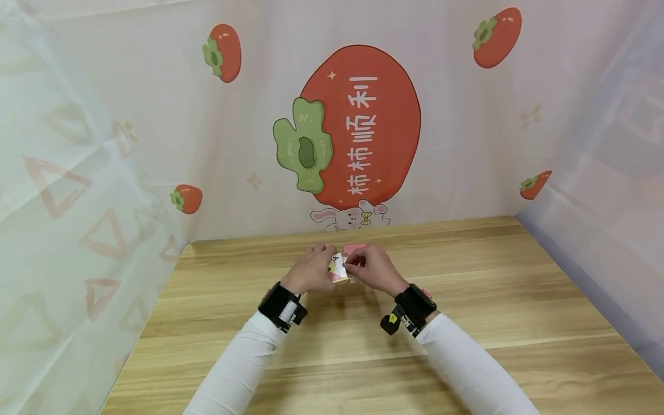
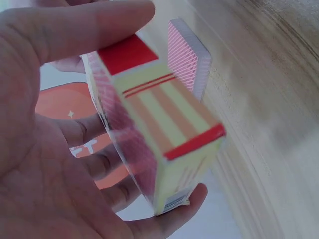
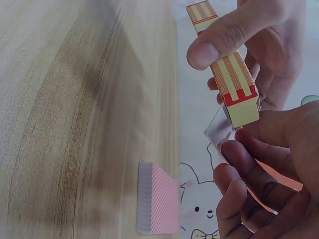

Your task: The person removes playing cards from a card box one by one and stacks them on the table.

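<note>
My left hand [image 1: 311,270] grips a playing card box [image 2: 172,114] by its narrow sides, thumb on one side and fingers on the other. Yellow, orange and red stripes mark the box's side, and an "A" shows on its face in the head view. At the box's end, my right hand [image 3: 269,164] pinches a shiny piece of clear plastic film [image 3: 219,128] between thumb and fingers. Beyond the hands, a squared deck of playing cards [image 3: 162,199] with pink-red patterned backs sits on the table, touched by neither hand.
The wooden table [image 1: 467,323] reaches back to a white curtain [image 1: 446,173] printed with persimmons and a rabbit. More curtain hangs on the left and right sides. Each wrist wears a black camera strap [image 1: 415,305].
</note>
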A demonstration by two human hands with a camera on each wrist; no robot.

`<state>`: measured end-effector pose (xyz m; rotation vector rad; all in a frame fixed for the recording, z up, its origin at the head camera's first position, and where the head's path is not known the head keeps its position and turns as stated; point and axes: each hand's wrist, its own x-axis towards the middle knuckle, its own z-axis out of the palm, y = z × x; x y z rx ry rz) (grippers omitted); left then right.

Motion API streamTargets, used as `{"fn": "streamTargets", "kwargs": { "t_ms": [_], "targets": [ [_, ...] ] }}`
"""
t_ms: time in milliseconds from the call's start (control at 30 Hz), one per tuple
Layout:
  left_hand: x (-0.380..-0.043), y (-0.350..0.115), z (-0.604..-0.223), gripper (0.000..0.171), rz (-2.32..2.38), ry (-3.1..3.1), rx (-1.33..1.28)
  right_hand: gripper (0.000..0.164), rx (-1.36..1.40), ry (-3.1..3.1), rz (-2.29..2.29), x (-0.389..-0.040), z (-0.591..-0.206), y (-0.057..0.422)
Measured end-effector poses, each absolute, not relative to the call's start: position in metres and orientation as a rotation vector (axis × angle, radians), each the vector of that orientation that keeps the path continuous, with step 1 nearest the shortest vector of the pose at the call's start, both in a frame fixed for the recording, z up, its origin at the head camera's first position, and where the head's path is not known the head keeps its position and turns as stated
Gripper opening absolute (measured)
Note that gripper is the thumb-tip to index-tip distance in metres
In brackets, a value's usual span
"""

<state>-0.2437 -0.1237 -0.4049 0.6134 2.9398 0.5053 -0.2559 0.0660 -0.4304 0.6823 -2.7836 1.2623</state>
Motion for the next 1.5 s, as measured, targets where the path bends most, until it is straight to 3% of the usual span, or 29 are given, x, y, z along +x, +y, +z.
{"fn": "streamTargets", "kwargs": {
  "t_ms": [467,867,1167,1500],
  "targets": [
    [-0.245,-0.122,-0.397,0.059,0.535,2.898,0.660,0.008,0.649,-2.743,1.272,-0.255,-0.434,0.062],
    [-0.241,-0.118,-0.395,0.076,0.398,2.885,0.655,0.010,0.550,-2.733,1.244,-0.252,-0.437,0.056],
    [-0.240,-0.119,-0.398,0.055,0.431,2.930,0.645,0.016,0.526,-2.731,1.225,-0.251,-0.437,0.057],
    [-0.236,-0.121,-0.399,0.059,0.429,2.961,0.635,0.021,0.501,-2.811,1.275,-0.248,-0.437,0.063]
  ]
}}
